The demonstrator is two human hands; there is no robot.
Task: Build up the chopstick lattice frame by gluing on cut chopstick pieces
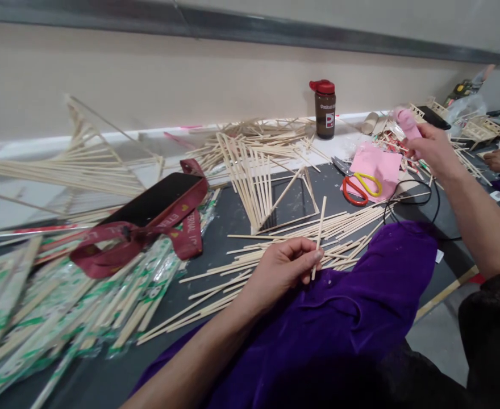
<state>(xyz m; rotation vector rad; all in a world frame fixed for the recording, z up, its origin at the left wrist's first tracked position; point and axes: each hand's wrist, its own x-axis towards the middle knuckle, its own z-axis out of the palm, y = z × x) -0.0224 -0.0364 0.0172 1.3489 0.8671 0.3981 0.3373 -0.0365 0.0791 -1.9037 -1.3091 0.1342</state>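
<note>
Head view, and on the near side of the scissors (349, 174) here's the left hand (290, 260), thumb and fingertips pinched on a short wooden stick (321, 227), low down, presumably so the upper length stands free! Over to the right of the scissors, the right hand (435, 149) wraps round a pink tool (408, 124), its exact kind hard to tell, likely gripped that way for control. Loose sticks (335, 228) spread just nearer than the scissors, probably for easy picking. Left of the scissors sits a slatted stick frame (252, 199), perhaps kept clear of both hands.
</note>
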